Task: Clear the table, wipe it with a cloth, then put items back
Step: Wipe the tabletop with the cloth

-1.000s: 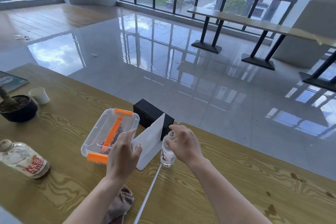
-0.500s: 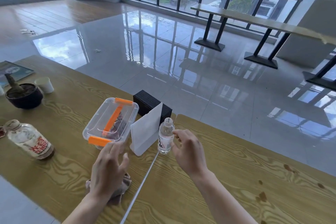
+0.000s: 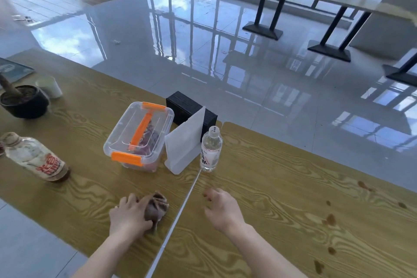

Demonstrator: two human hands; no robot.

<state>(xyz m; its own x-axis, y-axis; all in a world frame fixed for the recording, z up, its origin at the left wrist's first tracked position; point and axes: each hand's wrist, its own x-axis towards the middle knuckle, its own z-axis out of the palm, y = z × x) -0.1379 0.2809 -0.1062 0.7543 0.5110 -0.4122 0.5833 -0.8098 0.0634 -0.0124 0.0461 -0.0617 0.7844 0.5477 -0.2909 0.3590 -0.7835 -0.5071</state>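
My left hand lies on a crumpled brown cloth near the front of the wooden table, fingers closing on it. My right hand hovers just right of the seam between the two tabletops, fingers apart and holding nothing. Behind the hands stand a clear box with orange latches, a white pouch, a small water bottle and a black box. Several brown stains mark the right tabletop.
At the left stand a drink bottle with a red label, a black plant pot, a white cup and a booklet. The table's far edge drops to a shiny tiled floor. Other tables stand far right.
Both hands have let go of the white pouch and the water bottle and drawn back toward me. My left hand has come down onto the brown cloth.
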